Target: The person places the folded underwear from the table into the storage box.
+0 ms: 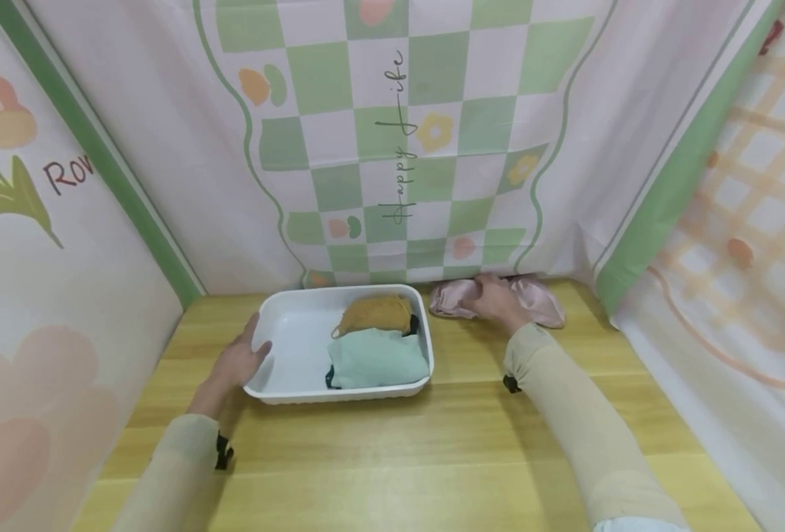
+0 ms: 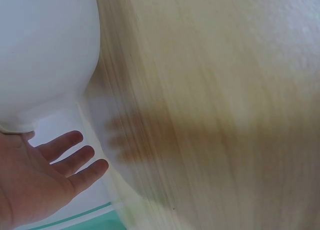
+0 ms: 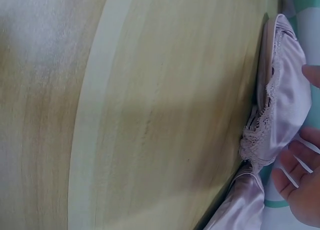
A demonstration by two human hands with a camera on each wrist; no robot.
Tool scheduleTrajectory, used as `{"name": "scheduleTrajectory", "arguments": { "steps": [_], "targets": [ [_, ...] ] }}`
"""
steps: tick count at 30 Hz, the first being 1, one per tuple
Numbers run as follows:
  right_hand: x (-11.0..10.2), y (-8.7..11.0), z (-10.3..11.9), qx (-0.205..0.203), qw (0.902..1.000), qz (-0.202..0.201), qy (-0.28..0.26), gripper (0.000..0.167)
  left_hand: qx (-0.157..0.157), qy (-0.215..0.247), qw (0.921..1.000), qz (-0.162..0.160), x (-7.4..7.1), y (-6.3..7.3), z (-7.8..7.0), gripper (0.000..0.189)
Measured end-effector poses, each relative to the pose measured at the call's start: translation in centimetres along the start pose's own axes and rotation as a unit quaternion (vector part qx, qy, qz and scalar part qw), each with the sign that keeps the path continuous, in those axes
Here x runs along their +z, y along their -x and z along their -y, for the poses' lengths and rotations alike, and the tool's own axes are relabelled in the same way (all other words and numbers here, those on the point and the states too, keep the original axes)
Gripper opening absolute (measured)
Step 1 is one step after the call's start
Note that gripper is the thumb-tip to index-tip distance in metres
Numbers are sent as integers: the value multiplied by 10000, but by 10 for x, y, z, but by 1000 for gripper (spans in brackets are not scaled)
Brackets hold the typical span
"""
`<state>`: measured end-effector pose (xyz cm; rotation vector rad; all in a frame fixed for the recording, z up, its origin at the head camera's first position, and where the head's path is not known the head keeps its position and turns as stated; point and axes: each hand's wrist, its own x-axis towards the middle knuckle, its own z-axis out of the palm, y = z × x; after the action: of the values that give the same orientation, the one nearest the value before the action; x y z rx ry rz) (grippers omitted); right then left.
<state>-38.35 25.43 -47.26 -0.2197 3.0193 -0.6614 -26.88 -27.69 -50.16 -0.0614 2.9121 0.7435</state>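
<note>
In the head view my left hand (image 1: 238,360) rests at the left rim of a white tray (image 1: 286,394), its thumb over the edge. The left wrist view shows several of that hand's fingers (image 2: 75,160) straight and spread beside the tray's outer wall. A mustard garment (image 1: 374,316) lies in the tray's right half, with a folded mint-green garment (image 1: 379,360) in front of it. My right hand (image 1: 498,301) is over a pink satin bra with lace trim (image 1: 538,299) at the table's back edge. Its fingers are loosely spread beside the satin cup (image 3: 290,99).
A wood-grain table (image 1: 379,458) carries the tray and the bra. Behind it hangs a green-and-white checked curtain (image 1: 379,148) that meets the table's back edge. Printed cloth panels (image 1: 46,295) stand on both sides. Dark bits (image 1: 329,377) peek out under the mint-green garment.
</note>
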Motion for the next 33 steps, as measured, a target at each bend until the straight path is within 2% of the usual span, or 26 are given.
{"name": "scheduleTrajectory", "arguments": {
  "steps": [11,15,20,23,28,33],
  "targets": [
    [10,-6,-6,11,9980,145,618,101,-22,44,10000,-5,-2,-2,-3,78],
    [16,-7,-7,71,9968,169,780,102,-7,21,10000,-9,-2,-1,-2,78],
    [22,-6,-7,147,9956,392,840,103,3,25,10000,-12,-1,0,-2,78],
    [23,-4,-7,113,9948,511,879,96,39,47,10000,-35,-1,0,-1,78],
    [27,-3,-10,28,9959,466,774,76,59,76,9999,-34,-2,1,-2,78],
    [30,-3,-11,-58,9959,332,835,71,112,82,9999,-51,-2,1,-2,78]
  ]
}}
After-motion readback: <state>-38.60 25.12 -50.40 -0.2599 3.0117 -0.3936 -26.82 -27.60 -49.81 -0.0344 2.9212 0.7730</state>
